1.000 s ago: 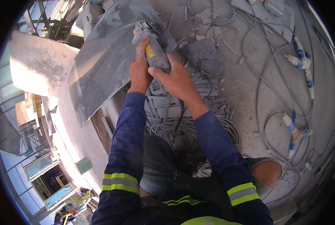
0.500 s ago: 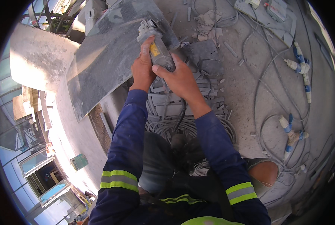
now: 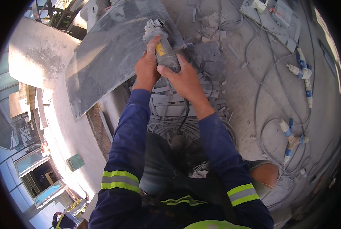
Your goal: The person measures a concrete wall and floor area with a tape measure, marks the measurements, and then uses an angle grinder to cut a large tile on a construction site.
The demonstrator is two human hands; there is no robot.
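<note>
An angle grinder [image 3: 168,53], grey with a yellow label, is gripped between my two hands over a large grey stone slab [image 3: 105,63]. My left hand [image 3: 146,70] wraps round the grinder's front part from the left. At the rear end of its body, my right hand [image 3: 185,80] closes with the thumb on the near side. The cutting disc is seen edge-on at the slab's right edge; whether it touches the stone I cannot tell. From the back of the tool a black cable [image 3: 186,110] runs down toward my legs.
Below my hands lie stacked stone strips [image 3: 166,100] and a coiled hose or cable [image 3: 166,124]. Loose cables with blue-and-white connectors [image 3: 304,70] cross the dusty floor at right. A green container [image 3: 75,162] stands at left. Another person [image 3: 65,220] is partly visible at lower left.
The grinder and both hands sit slightly further right and lower against the slab's edge. Dust haze has thickened right of the disc. The whole view has shifted a little.
</note>
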